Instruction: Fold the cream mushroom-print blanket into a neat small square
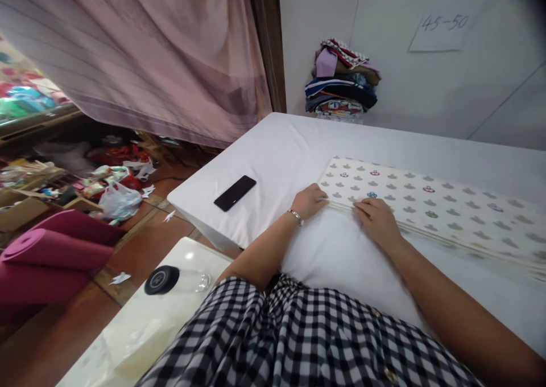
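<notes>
A long folded white cloth with grey and coloured prints lies in layers across the table, reaching the right edge of the view. My left hand, with a bracelet at the wrist, pinches the cloth's near left corner. A short way to the right, my right hand grips the same near edge, its fingertips closed on the layers. To the left of my hands a black phone lies flat on the white-covered table.
Folded clothes are stacked beyond the table, against the wall. A lower white table at the left holds a round black-lidded object. Pink rolls and a plastic bag are on the left, below a pink curtain.
</notes>
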A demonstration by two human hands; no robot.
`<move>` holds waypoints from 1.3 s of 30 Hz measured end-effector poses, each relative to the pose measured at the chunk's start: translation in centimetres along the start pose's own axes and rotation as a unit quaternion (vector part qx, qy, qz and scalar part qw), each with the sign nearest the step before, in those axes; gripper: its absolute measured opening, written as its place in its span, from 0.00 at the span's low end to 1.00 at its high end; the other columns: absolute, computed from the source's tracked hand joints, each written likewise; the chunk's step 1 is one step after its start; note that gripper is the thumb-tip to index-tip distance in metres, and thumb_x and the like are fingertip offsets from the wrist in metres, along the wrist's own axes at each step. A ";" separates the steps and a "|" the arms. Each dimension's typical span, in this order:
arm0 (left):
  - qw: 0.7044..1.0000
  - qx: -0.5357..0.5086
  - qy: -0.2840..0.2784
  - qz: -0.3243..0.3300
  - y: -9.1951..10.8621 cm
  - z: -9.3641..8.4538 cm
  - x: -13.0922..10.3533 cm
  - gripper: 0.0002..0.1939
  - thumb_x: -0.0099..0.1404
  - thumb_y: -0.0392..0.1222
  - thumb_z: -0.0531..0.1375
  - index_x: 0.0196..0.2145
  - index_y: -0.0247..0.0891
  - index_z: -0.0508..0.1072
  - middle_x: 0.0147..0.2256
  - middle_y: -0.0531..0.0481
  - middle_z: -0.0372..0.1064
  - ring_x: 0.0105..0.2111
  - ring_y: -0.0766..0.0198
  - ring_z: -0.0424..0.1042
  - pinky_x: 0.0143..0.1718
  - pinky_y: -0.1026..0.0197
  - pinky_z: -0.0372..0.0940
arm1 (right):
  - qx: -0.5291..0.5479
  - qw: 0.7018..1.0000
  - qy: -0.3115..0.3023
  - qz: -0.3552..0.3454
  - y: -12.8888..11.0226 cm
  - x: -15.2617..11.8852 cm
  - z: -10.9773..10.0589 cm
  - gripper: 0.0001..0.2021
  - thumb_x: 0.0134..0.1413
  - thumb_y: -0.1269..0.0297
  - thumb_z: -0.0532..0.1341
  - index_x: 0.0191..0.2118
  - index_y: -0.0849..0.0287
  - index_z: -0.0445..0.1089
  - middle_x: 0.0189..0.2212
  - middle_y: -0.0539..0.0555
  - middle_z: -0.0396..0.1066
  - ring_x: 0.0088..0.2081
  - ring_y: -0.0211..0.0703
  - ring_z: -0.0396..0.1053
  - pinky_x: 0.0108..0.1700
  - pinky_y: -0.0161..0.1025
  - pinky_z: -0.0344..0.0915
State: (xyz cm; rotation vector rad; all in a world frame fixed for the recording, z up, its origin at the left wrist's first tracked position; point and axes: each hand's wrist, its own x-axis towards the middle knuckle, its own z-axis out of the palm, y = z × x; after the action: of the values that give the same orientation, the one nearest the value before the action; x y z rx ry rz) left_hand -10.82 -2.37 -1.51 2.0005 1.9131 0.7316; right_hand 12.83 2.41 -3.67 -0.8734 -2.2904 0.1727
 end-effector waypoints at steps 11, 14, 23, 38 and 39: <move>0.993 0.090 0.009 0.073 0.1 0.3 0.5 0.13 0.68 0.46 0.53 0.34 0.44 0.77 0.39 0.50 0.67 0.42 0.62 0.64 0.37 0.62 0.61 | -0.029 0.999 -0.032 -0.009 0.2 0.3 0.0 0.14 0.61 0.60 0.53 0.40 0.57 0.75 0.36 0.57 0.70 0.38 0.49 0.65 0.41 0.47 0.63; 0.991 0.106 0.015 0.075 0.4 0.3 0.5 0.15 0.70 0.45 0.51 0.34 0.41 0.76 0.40 0.49 0.67 0.41 0.62 0.63 0.37 0.62 0.61 | -0.033 0.999 -0.032 -0.002 0.1 0.4 0.1 0.14 0.61 0.60 0.53 0.41 0.56 0.76 0.36 0.57 0.70 0.38 0.49 0.65 0.42 0.47 0.63; 0.988 0.125 0.014 0.085 0.6 0.3 0.5 0.14 0.69 0.46 0.52 0.36 0.40 0.75 0.41 0.47 0.68 0.41 0.60 0.64 0.41 0.59 0.61 | -0.029 1.000 -0.004 0.002 -0.4 0.7 0.1 0.15 0.62 0.62 0.51 0.35 0.57 0.75 0.34 0.57 0.70 0.37 0.48 0.65 0.40 0.46 0.63; 0.988 0.082 0.019 0.126 0.2 0.5 0.7 0.12 0.69 0.43 0.54 0.35 0.41 0.76 0.39 0.48 0.69 0.41 0.61 0.62 0.43 0.59 0.60 | -0.071 0.996 -0.025 -0.042 -0.4 0.3 -0.2 0.14 0.63 0.66 0.50 0.36 0.59 0.73 0.34 0.58 0.70 0.36 0.47 0.64 0.39 0.43 0.61; 0.989 0.080 0.018 0.127 0.1 0.5 0.7 0.12 0.69 0.44 0.54 0.35 0.41 0.76 0.39 0.48 0.69 0.41 0.61 0.63 0.43 0.59 0.60 | -0.071 0.996 -0.025 -0.044 -0.4 0.3 -0.2 0.14 0.63 0.66 0.50 0.37 0.59 0.73 0.34 0.58 0.70 0.36 0.47 0.64 0.39 0.43 0.61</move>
State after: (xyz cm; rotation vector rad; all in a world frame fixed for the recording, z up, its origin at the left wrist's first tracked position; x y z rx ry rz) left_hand -10.45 -1.65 -1.74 2.3765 1.8071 0.6960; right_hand 12.51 2.26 -3.22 -0.8453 -2.4062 -0.0073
